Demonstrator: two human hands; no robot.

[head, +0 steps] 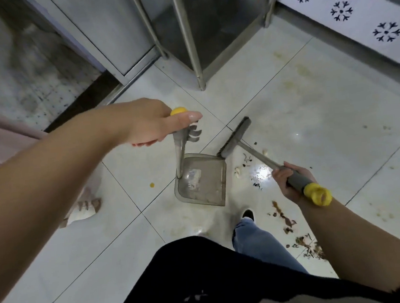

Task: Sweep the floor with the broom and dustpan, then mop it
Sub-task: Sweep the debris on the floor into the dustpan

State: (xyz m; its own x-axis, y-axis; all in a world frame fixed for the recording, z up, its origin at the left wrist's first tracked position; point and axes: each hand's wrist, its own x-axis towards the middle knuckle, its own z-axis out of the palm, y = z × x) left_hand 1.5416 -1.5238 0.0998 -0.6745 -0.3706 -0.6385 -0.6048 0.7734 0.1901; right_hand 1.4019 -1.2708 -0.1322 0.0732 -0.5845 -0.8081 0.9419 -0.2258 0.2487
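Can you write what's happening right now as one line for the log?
step: sweeping | left hand: holds dustpan handle | right hand: holds broom | debris: on floor | mopping: not begun

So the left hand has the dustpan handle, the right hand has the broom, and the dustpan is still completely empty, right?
Not quite. The left hand does hold the dustpan handle and the right hand the broom, but the head view shows the dustpan is not empty: pale scraps already lie inside it.
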